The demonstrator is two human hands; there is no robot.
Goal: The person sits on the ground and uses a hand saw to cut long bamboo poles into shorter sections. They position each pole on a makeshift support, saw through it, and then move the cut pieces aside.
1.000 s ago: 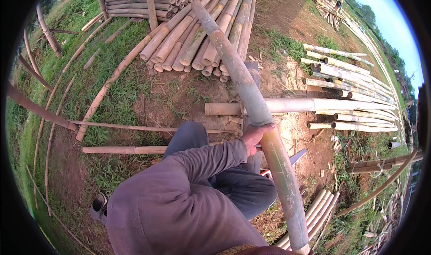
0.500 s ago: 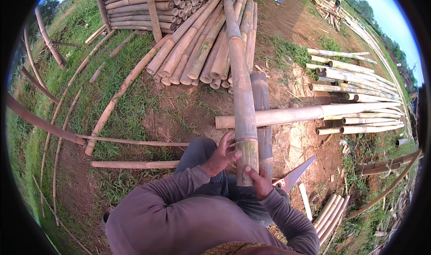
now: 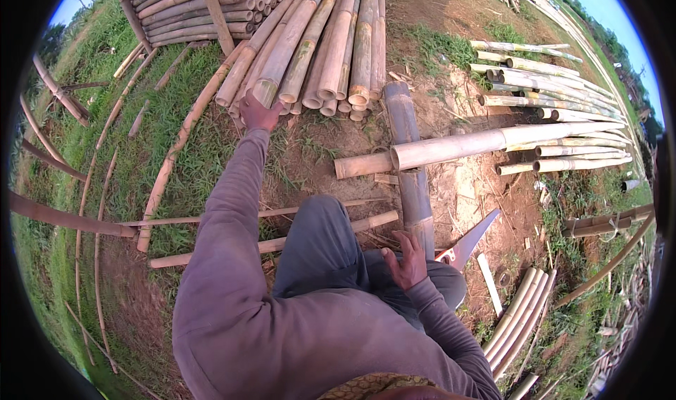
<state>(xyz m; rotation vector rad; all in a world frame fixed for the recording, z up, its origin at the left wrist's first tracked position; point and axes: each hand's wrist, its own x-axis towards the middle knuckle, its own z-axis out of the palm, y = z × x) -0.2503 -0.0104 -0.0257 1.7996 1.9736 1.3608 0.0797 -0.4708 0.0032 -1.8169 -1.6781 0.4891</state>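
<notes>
At the lower end of a bamboo pole [image 3: 289, 48] with a greenish band, my left hand [image 3: 259, 113] is closed around it from below. That pole lies on the near left of a stack of bamboo poles [image 3: 345, 41], its far part running up out of view. My left arm is stretched out. Over my lap, my right hand [image 3: 407, 260] holds nothing, with its fingers apart. Close beyond it is a dark, thick bamboo piece [image 3: 415, 196] on the ground. A handsaw [image 3: 473, 241] rests to its right, its handle partly hidden by my knee.
Across the dark piece lie two pale bamboo poles [image 3: 451, 146], end over end. More cut poles [image 3: 556, 83] are spread at the right, with shorter lengths [image 3: 517, 322] at lower right. Thin poles [image 3: 274, 245] lie left of my knee. A wooden post [image 3: 215, 13] stands before a stacked pile [image 3: 190, 9].
The bamboo pole over my lap has swung left and away onto the stack, with my left hand at its end. My right hand has let go and stays near my lap.
</notes>
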